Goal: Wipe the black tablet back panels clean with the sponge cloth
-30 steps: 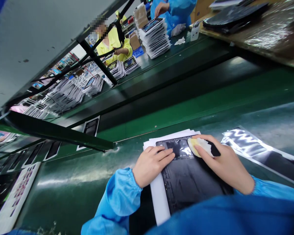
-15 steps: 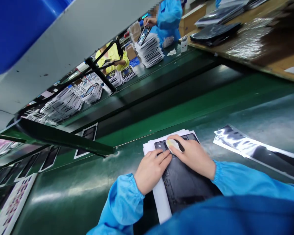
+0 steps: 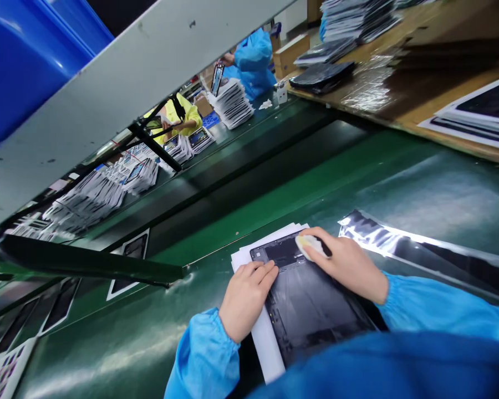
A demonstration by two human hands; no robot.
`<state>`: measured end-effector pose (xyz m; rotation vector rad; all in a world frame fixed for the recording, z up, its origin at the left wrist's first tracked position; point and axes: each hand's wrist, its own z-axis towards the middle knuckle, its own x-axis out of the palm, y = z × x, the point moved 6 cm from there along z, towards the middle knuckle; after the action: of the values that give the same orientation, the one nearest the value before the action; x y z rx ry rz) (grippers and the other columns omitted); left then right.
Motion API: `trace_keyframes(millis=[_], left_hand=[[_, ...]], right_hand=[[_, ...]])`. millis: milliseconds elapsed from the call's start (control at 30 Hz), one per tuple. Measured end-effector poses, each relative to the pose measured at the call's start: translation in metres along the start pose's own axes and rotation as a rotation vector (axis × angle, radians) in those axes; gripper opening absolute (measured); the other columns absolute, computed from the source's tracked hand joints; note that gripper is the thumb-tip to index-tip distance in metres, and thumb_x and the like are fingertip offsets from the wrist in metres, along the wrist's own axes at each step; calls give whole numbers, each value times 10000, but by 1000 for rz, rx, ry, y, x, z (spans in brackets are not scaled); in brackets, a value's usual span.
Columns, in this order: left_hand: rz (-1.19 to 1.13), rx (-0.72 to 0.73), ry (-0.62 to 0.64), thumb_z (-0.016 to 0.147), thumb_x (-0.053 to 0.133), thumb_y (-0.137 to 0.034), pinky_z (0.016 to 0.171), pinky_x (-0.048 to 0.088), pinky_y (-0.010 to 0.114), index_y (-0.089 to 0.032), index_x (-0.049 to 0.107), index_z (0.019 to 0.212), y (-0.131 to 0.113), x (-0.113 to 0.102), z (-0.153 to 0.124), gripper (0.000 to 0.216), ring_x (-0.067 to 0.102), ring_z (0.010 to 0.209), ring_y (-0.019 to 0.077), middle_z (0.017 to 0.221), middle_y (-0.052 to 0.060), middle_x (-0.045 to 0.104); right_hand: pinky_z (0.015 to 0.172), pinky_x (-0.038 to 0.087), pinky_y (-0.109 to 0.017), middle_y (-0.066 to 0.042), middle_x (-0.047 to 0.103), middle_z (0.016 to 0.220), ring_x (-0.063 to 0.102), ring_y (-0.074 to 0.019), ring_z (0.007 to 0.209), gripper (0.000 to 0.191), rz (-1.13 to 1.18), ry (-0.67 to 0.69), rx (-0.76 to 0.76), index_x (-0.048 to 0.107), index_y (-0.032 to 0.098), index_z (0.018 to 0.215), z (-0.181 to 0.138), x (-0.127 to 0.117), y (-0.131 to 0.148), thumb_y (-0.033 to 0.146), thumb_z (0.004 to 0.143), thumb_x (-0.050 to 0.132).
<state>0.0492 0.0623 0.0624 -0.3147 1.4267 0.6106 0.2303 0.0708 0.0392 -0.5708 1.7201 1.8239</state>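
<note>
A black tablet housing (image 3: pixel 311 310) lies on white paper sheets (image 3: pixel 268 338) in front of me, its lower end hidden by my blue clothing. My right hand (image 3: pixel 347 260) is closed around a folded white wiping cloth (image 3: pixel 308 245) with a yellowish patch. It presses this cloth against the housing's upper right part. On the left edge of the housing rests my left hand (image 3: pixel 247 293), fingers stretched out and lying flat, with the thumb mostly hidden.
Right of the housing lies a glossy film strip (image 3: pixel 403 244). A green metal bar (image 3: pixel 91 260) juts in from the left. Beyond the green bench, framed panels (image 3: pixel 131 260) and paper stacks (image 3: pixel 232 105) stand near two co-workers. Brown boards (image 3: pixel 399 94) hold black sheets at right.
My right hand has slid the cloth rightward across the housing, away from my left hand. My left hand stays at the left edge. The camera view has shifted slightly.
</note>
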Motion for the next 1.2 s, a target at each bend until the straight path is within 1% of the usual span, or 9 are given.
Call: trace_keyframes(millis=[67, 200, 333, 433, 600, 700, 833, 1033, 1200], left_hand=[[18, -9, -7, 936, 382, -106, 784, 509, 286, -208, 623, 1152, -3, 1, 7, 339, 610, 941, 164, 1115, 14, 692], [75, -11, -30, 930, 438, -152, 706, 502, 311, -225, 579, 1207, -23, 8, 33, 319, 617, 894, 189, 1086, 55, 669], [31, 97, -74, 938, 415, -150, 751, 491, 311, -168, 573, 1186, -41, 12, 51, 295, 595, 984, 186, 1163, 59, 644], [-10, -10, -77, 935, 443, -183, 711, 477, 328, -166, 587, 1112, -25, 14, 59, 229, 600, 892, 195, 1049, 55, 665], [-58, -301, -25, 917, 512, -280, 694, 466, 321, -197, 596, 919, 18, 23, 68, 118, 570, 796, 197, 876, 35, 638], [-129, -305, 26, 936, 465, -237, 719, 464, 308, -202, 567, 821, 26, 28, 68, 158, 557, 779, 179, 824, 21, 613], [-223, -298, 62, 937, 436, -203, 771, 469, 341, -198, 552, 861, 30, 29, 61, 139, 564, 866, 194, 967, 46, 632], [-406, -349, 84, 918, 430, -258, 792, 479, 394, -245, 580, 802, 39, 26, 60, 190, 580, 855, 243, 858, 75, 647], [-534, -289, 105, 887, 431, -290, 822, 495, 409, -265, 573, 779, 41, 28, 63, 180, 595, 885, 254, 928, 81, 661]], right_hand=[[548, 408, -295, 40, 646, 609, 543, -167, 454, 275, 128, -50, 89, 626, 249, 994, -3, -10, -14, 436, 827, 514], [504, 403, -273, 34, 657, 668, 518, -130, 479, 337, 693, -232, 434, 660, 237, 903, -11, -17, -54, 454, 648, 697], [412, 344, -249, 31, 564, 515, 484, -120, 453, 337, 865, -280, 558, 609, 208, 661, -13, -14, -73, 538, 631, 673], [474, 435, -276, 3, 634, 604, 567, -156, 548, 365, 953, -243, 567, 611, 218, 631, -15, -12, -71, 576, 605, 679], [824, 499, -412, -51, 744, 848, 652, -275, 851, 377, 965, -81, 507, 719, 221, 779, -27, -3, -57, 554, 603, 727], [898, 465, -445, -57, 746, 971, 629, -309, 970, 439, 864, 10, 431, 731, 243, 925, -30, 0, -54, 592, 664, 677], [900, 475, -448, -58, 739, 1030, 625, -318, 1014, 509, 813, 45, 415, 702, 256, 1052, -27, -1, -53, 621, 707, 619], [958, 457, -440, -57, 741, 1048, 619, -315, 1054, 482, 913, 115, 449, 709, 247, 1035, -20, 2, -40, 579, 687, 678], [983, 435, -476, -69, 730, 1071, 610, -326, 1068, 500, 961, 184, 427, 717, 247, 1034, -19, 3, -37, 598, 680, 685]])
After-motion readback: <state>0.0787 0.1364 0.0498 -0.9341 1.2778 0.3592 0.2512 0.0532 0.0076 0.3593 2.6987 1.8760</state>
